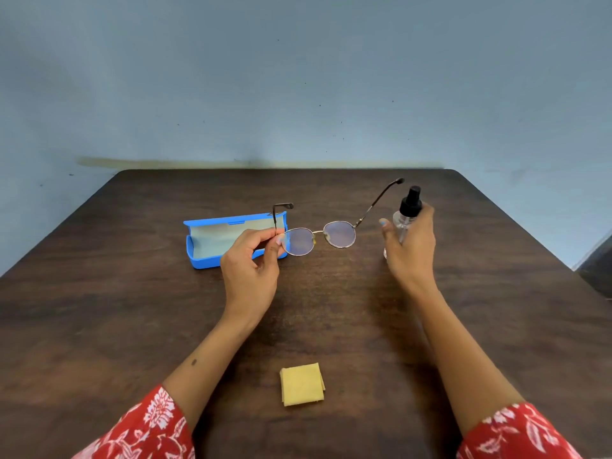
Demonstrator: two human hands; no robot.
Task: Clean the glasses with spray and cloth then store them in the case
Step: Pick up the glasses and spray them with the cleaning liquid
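Observation:
My left hand pinches the round metal-framed glasses at the left hinge and holds them above the table, temples unfolded and pointing away from me. My right hand grips a small clear spray bottle with a black pump top, upright, just right of the glasses. Behind my left hand a blue glasses case lies open on the table. A folded yellow cloth lies near me, between my forearms.
The dark wooden table reaches back to a pale blue wall. Its right edge runs diagonally at the far right, where a dark object shows beyond it.

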